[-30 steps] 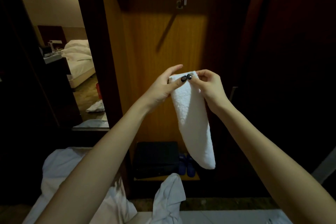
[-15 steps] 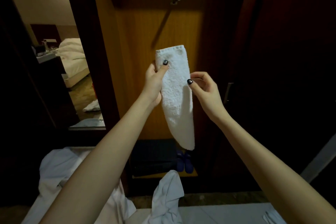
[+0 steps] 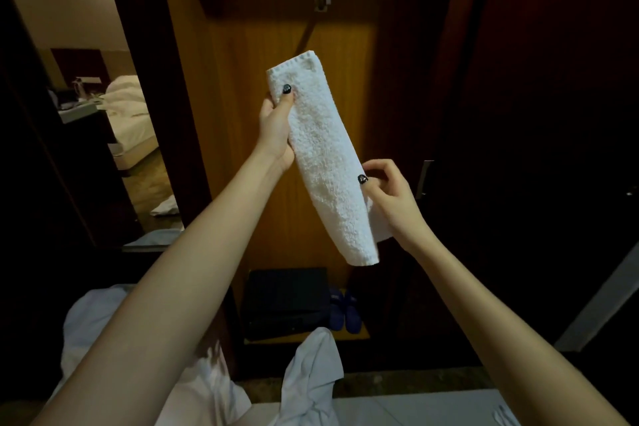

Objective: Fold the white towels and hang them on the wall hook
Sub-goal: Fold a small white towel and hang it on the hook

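A narrow folded white towel (image 3: 321, 156) slants in the air in front of a wooden panel, its top end up left and its bottom end down right. My left hand (image 3: 276, 128) grips its upper part, thumb across the front. My right hand (image 3: 387, 197) pinches its lower right edge, thumb on the front and fingers behind. The metal wall hook (image 3: 323, 2) sits on the panel above the towel, bare, with a clear gap between it and the towel's top.
More white cloth (image 3: 311, 373) lies bunched at the bottom of the view. A black case (image 3: 287, 301) and blue slippers (image 3: 344, 311) sit on a low shelf under the panel. A mirror (image 3: 114, 97) at left reflects a bed. Dark doors stand at right.
The towel has gone from hanging straight by its top to slanting. My left hand slid up along it, while my right hand moved down to its lower edge.
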Demonstrator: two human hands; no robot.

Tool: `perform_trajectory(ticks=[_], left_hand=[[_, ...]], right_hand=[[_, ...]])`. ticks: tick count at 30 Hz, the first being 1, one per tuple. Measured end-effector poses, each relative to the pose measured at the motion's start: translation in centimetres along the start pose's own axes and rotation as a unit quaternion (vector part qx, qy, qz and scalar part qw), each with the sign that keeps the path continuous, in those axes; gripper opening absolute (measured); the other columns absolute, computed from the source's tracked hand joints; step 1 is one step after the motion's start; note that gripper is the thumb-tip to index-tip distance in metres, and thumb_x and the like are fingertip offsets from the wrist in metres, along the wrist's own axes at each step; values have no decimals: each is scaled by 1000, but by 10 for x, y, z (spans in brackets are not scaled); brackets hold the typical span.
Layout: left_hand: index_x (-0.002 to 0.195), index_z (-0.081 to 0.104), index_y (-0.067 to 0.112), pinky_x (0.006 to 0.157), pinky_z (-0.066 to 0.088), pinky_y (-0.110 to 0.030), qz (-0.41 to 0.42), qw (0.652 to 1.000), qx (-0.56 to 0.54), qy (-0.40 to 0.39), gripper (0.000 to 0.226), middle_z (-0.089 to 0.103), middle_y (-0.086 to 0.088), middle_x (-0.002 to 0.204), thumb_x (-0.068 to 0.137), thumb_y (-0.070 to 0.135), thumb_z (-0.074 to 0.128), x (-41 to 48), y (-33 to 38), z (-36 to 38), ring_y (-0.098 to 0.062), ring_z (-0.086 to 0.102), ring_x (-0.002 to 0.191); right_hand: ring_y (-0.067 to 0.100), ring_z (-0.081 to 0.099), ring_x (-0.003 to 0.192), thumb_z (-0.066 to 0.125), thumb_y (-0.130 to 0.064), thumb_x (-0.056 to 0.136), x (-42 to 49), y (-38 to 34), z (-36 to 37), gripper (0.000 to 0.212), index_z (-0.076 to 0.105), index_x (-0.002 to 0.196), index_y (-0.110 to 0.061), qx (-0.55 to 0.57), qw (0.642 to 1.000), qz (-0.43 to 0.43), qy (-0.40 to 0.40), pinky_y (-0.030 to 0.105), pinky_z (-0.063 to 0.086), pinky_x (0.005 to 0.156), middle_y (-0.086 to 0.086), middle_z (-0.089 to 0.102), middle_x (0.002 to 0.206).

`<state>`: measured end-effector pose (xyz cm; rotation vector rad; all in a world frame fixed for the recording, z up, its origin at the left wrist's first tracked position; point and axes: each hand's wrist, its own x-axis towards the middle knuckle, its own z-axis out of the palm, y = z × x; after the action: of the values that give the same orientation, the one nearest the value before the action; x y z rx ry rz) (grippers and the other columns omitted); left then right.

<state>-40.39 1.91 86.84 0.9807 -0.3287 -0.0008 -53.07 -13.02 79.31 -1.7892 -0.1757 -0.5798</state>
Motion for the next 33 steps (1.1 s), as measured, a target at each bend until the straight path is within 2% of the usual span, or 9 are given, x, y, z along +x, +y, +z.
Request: perform_trajectory(ticks=[4,8,13,18,22,24,27,30,33], left_hand=[[126,45,7,76,58,-39,-14,1000,1,-8,33,64,-10,107,98,23,52,6,0,5,-24,65,96],[134,43,3,72,57,-35,-24,999,-11,-26,42,63,-9,103,99,25,50,11,1,8,-21,64,91],[134,46,5,82,55,-40,-41,998,-13,-36,41,62,-10,107,99,25,49,18,-7,7,-23,62,96],[135,44,3,79,56,-37,-54,998,-4,-18,43,59,-16,122,98,24,51,22,-18,9,-27,61,106],[124,46,6,76,57,-36,-48,999,8,-1,33,62,-13,116,96,21,55,23,-28,16,-25,63,104],[120,47,9,75,58,-36,-40,999,17,2,26,63,-10,111,97,20,54,24,-30,22,-23,64,100],[114,48,11,71,58,-34,-27,999,20,9,20,63,-9,108,97,20,53,25,-29,28,-22,65,97],[112,49,10,70,58,-34,-15,999,28,15,18,64,-10,108,97,20,53,25,-30,31,-23,66,96],[104,50,11,71,59,-36,-9,999,25,33,11,63,-11,107,97,19,53,23,-34,33,-24,66,95]], right_hand=[[4,58,71,57,-24,96,0,2,-14,12,62,88,-16,-12,998,25,-58,15,44,63,-9,64,81],[12,65,81,55,-28,97,0,1,-29,27,71,92,-8,-52,991,71,-105,26,49,75,1,70,88],[10,71,83,62,-22,93,-3,-3,-46,16,76,83,-21,-56,993,67,-82,22,56,74,-4,75,85],[5,66,67,69,-19,88,-1,-5,-59,16,69,72,-16,-77,996,46,-10,20,51,60,-5,70,74],[4,64,67,66,-16,90,-5,4,-65,5,64,94,-17,-115,993,1,26,18,50,56,-5,67,81],[7,64,74,61,-9,91,-8,6,-65,26,61,109,-28,-107,994,-10,-3,18,51,60,-6,65,87],[-1,59,93,50,-4,93,-9,6,-63,42,65,101,-42,-141,988,-3,-55,11,47,71,-20,63,105],[-5,61,90,51,-33,99,-7,2,-57,20,66,92,-43,-141,986,56,-70,9,46,70,-22,65,98],[8,55,81,48,-67,83,-4,2,-49,40,64,81,-30,-204,972,89,-77,20,39,66,-10,58,93]])
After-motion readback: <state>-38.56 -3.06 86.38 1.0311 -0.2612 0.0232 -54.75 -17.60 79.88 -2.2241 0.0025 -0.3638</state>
